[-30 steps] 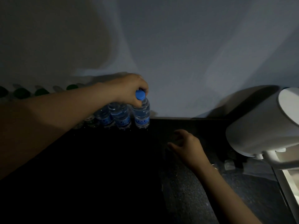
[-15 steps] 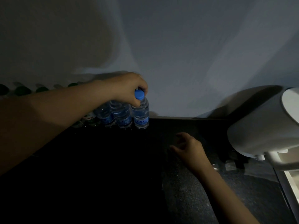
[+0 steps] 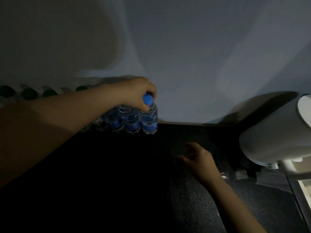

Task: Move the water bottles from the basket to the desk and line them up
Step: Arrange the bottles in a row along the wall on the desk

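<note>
A clear water bottle (image 3: 150,122) with a blue cap and blue label stands upright on the dark desk (image 3: 117,174) against the wall, at the right end of a row. My left hand (image 3: 137,93) grips its neck from above. Two more blue-label bottles (image 3: 130,122) stand touching it on the left, partly hidden by my forearm. Farther left, green-capped bottles (image 3: 30,93) continue the row behind my arm. My right hand (image 3: 199,159) hovers low over the desk with fingers spread, holding nothing. The basket is out of view.
A large white rounded appliance (image 3: 272,132) stands at the right, over small items on a speckled surface (image 3: 210,199). The grey wall (image 3: 185,56) runs directly behind the bottles. The scene is very dim.
My left hand and the blue-cap bottle have stayed almost still at the row's right end. My right hand has drifted slightly right and lower over the desk.
</note>
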Demonstrator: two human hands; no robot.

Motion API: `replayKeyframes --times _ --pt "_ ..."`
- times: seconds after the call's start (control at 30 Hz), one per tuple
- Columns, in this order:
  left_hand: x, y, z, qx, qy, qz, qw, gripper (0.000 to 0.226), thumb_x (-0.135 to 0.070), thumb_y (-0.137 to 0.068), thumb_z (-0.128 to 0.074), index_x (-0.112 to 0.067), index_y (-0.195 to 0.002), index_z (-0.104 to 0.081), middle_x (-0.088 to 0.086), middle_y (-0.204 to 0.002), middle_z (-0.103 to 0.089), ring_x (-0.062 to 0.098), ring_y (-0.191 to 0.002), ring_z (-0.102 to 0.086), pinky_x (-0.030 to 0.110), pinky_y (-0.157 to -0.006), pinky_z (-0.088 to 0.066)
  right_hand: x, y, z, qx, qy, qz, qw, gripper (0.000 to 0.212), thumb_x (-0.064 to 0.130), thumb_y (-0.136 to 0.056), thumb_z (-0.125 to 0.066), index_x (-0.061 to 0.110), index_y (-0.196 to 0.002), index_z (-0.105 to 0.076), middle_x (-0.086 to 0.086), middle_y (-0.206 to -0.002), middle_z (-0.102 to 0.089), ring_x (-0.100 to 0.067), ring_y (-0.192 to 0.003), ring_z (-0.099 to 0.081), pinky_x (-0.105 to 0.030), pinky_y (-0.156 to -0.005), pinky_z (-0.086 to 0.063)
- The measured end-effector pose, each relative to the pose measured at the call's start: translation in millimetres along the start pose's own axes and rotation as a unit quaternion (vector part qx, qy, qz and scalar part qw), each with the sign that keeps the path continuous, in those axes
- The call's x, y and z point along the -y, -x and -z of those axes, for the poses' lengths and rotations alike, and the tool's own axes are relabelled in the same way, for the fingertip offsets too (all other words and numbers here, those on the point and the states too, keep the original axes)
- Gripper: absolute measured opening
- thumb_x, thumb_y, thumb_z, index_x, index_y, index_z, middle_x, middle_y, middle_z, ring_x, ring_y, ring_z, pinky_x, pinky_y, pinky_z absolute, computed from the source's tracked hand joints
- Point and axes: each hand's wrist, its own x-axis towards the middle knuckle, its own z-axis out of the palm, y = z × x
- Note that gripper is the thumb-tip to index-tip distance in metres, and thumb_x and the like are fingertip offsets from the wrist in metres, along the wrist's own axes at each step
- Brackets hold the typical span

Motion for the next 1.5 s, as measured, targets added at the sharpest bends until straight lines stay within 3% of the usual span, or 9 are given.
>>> replayKeyframes --times 0.23,0.4,0.63,0.8,0.93,1.07,1.23,1.4,1.5 --pt "5 3 -4 -0.009 0.014 -0.003 1.0 0.028 -0.024 -0.066 -0.075 -0.028 -0.092 -0.064 -0.016 -0.086 -0.048 0.013 -0.087 -0.053 0.026 -0.068 -0.039 2 1 -3 0.013 0.005 -0.008 1.0 0.052 0.031 -0.08 -0.074 0.024 -0.127 -0.053 0.014 -0.096 -0.054 0.0 -0.082 -0.058 -0.011 -0.061 -0.046" --pt "9 4 -5 -0.014 0.017 0.0 1.0 0.028 -0.025 -0.066 -0.075 -0.029 -0.091 -0.065 -0.013 -0.089 -0.053 0.012 -0.086 -0.054 0.024 -0.067 -0.039 2 2 -6 0.011 0.004 -0.001 1.0 0.053 0.032 -0.078 -0.076 0.023 -0.126 -0.054 0.019 -0.089 -0.052 0.006 -0.078 -0.057 -0.003 -0.054 -0.045" --pt "8 -1 -5 -0.009 0.004 -0.01 1.0 0.029 -0.024 -0.074 -0.07 -0.025 -0.103 -0.065 -0.012 -0.089 -0.049 0.014 -0.089 -0.054 0.028 -0.077 -0.042 7 4 -7 0.028 0.02 0.002 0.999 0.052 0.034 -0.079 -0.074 0.027 -0.126 -0.053 0.022 -0.089 -0.051 0.006 -0.079 -0.056 -0.004 -0.051 -0.043" --pt "3 6 -3 -0.011 0.004 0.008 1.0 0.039 -0.024 -0.077 -0.07 -0.02 -0.115 -0.062 -0.008 -0.1 -0.048 0.017 -0.098 -0.054 0.036 -0.089 -0.047 13 10 -3 0.038 0.123 0.036 0.991 0.054 0.038 -0.08 -0.072 0.026 -0.128 -0.052 0.006 -0.113 -0.057 -0.004 -0.09 -0.056 -0.013 -0.072 -0.044" --pt "-6 21 0 -0.023 0.01 0.025 0.999 0.041 -0.022 -0.077 -0.07 -0.016 -0.116 -0.059 0.004 -0.11 -0.052 0.02 -0.094 -0.056 0.043 -0.088 -0.05 20 19 1 0.085 0.211 0.072 0.971 0.041 0.038 -0.081 -0.069 0.026 -0.119 -0.057 0.008 -0.103 -0.053 -0.002 -0.081 -0.049 -0.008 -0.06 -0.034" --pt "-14 45 5 -0.036 0.005 0.038 0.999 0.048 -0.022 -0.078 -0.069 -0.014 -0.123 -0.056 0.007 -0.118 -0.052 0.021 -0.099 -0.055 0.039 -0.091 -0.049 31 33 4 0.127 0.278 0.077 0.949 0.021 0.035 -0.088 -0.06 0.025 -0.107 -0.061 0.009 -0.093 -0.048 -0.003 -0.076 -0.046 -0.009 -0.054 -0.029" --pt "-26 85 10 -0.041 -0.003 0.046 0.998 0.042 -0.025 -0.081 -0.067 -0.018 -0.121 -0.056 0.002 -0.109 -0.052 0.019 -0.097 -0.055 0.033 -0.088 -0.048 55 57 10 0.18 0.34 0.066 0.921 0.023 0.029 -0.089 -0.06 0.021 -0.11 -0.061 0.0 -0.109 -0.059 -0.013 -0.092 -0.057 -0.018 -0.068 -0.038" --pt "-44 141 5 -0.046 -0.004 0.049 0.998 0.037 -0.025 -0.08 -0.067 -0.02 -0.115 -0.058 -0.003 -0.098 -0.048 0.013 -0.085 -0.049 0.032 -0.075 -0.045 86 90 14 0.17 0.353 0.072 0.917 0.026 0.026 -0.092 -0.058 0.018 -0.117 -0.06 -0.003 -0.115 -0.06 -0.016 -0.102 -0.059 -0.025 -0.081 -0.047" --pt "-56 179 -1 -0.042 0.013 0.054 0.998 0.034 -0.025 -0.081 -0.066 -0.017 -0.113 -0.059 -0.001 -0.102 -0.053 0.016 -0.088 -0.054 0.035 -0.079 -0.049 100 116 16 0.154 0.357 0.087 0.917 0.028 0.027 -0.089 -0.061 0.019 -0.116 -0.06 -0.002 -0.116 -0.06 -0.016 -0.104 -0.059 -0.025 -0.082 -0.047"
